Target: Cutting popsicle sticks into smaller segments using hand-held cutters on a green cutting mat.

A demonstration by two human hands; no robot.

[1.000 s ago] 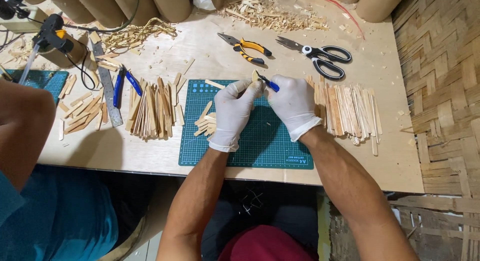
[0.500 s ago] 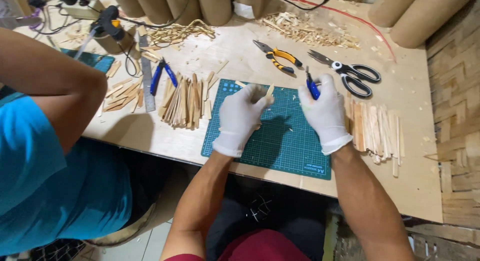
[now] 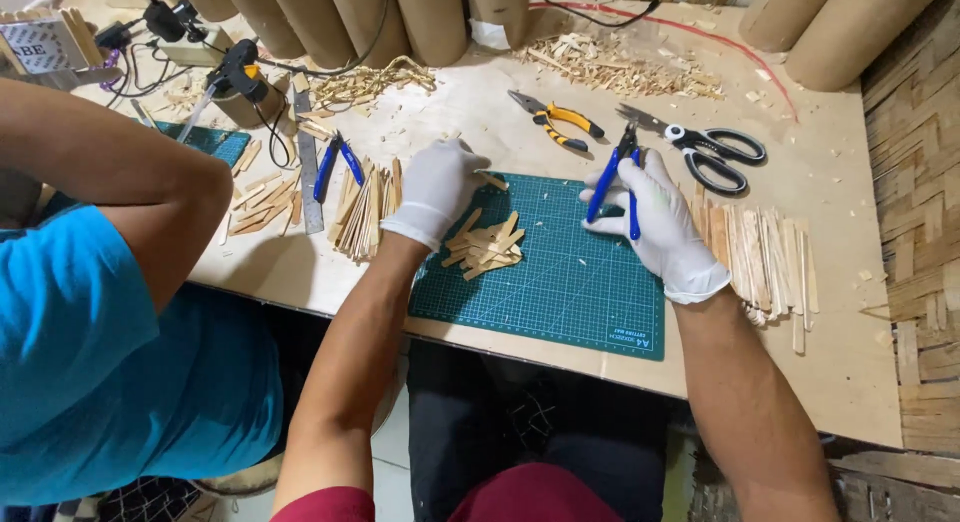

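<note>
Cutting mat (image 3: pixel 560 282) mid-table, cut sticks (image 3: pixel 485 247) on it — scissors (image 3: pixel 700 152) behind, stick row (image 3: pixel 765 257) right.

- You work at a pale plywood table (image 3: pixel 850 312).
- A green cutting mat (image 3: pixel 560 282) lies flat at its near edge, with a small heap of cut sticks (image 3: pixel 485 250) on it.
- Right of the mat you have a row of long wooden sticks (image 3: pixel 765 257); left of it, another bundle of sticks (image 3: pixel 365 210).
- Farther back lie yellow-handled pliers (image 3: pixel 555 119), black scissors (image 3: pixel 705 150) and wood shavings (image 3: pixel 615 67).
- Cardboard tubes (image 3: pixel 430 17) line the far edge.
</note>
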